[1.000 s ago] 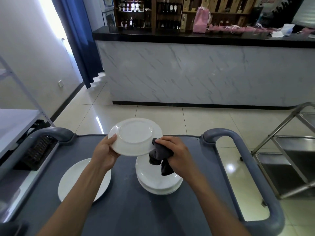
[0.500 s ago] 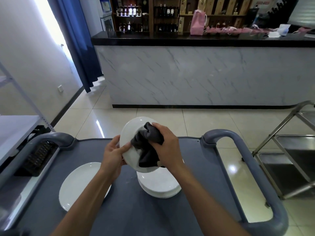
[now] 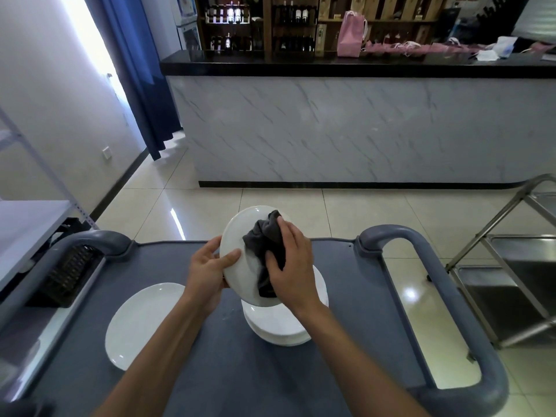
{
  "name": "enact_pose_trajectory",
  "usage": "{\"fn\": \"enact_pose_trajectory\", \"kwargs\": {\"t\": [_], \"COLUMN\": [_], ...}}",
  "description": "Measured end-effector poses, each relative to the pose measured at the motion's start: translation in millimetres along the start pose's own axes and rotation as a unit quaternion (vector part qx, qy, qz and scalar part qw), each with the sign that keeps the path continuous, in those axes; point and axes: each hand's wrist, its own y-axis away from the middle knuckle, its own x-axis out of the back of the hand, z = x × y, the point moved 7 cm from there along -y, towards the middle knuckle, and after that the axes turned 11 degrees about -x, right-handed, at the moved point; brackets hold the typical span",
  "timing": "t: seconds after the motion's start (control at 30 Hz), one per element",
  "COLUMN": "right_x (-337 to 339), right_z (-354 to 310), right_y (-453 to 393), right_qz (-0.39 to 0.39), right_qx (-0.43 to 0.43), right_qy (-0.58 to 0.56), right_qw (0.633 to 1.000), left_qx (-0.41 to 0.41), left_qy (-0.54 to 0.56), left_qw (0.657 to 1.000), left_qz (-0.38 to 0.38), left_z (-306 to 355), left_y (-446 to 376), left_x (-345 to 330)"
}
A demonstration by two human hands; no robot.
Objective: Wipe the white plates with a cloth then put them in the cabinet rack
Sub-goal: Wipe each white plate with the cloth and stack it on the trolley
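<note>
A crumpled dark grey cloth [image 3: 266, 251] is pressed by the right hand [image 3: 293, 267] against the round white plate [image 3: 240, 257], now tilted upright at centre frame and pinched by the left hand [image 3: 207, 269]; a second ago its underside was wiped, so wiping is judged nearly finished, above the stacked white plates [image 3: 281, 329].

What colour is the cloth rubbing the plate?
Dark grey cloth, seen in the head view against the white plate.

bar/restaurant | marble counter [image 3: 361, 127] | wine shelves [image 3: 261, 25] | service cart [image 3: 301, 371]
</note>
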Motion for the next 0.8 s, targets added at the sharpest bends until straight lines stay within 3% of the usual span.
{"fn": "enact_pose_trajectory", "kwargs": {"t": [0.27, 0.5, 0.8], "right_x": [9, 7, 17], "right_z": [-12, -31, -16], "right_y": [-16, -35, -63], "right_qz": [0.038, 0.03, 0.002], "right_qx": [0.046, 0.076, -0.014], "right_qy": [-0.019, -0.033, -0.102], "right_qw": [0.998, 0.996, 0.995], "left_qx": [0.009, -0.03, -0.043], "left_qy": [-0.031, -0.081, -0.017], "left_qw": [0.999, 0.995, 0.998], "left_qz": [-0.037, -0.057, -0.043], "left_z": [1, 17, 21], "left_y": [-1, -6, -1], "left_x": [-9, -11, 3]}}
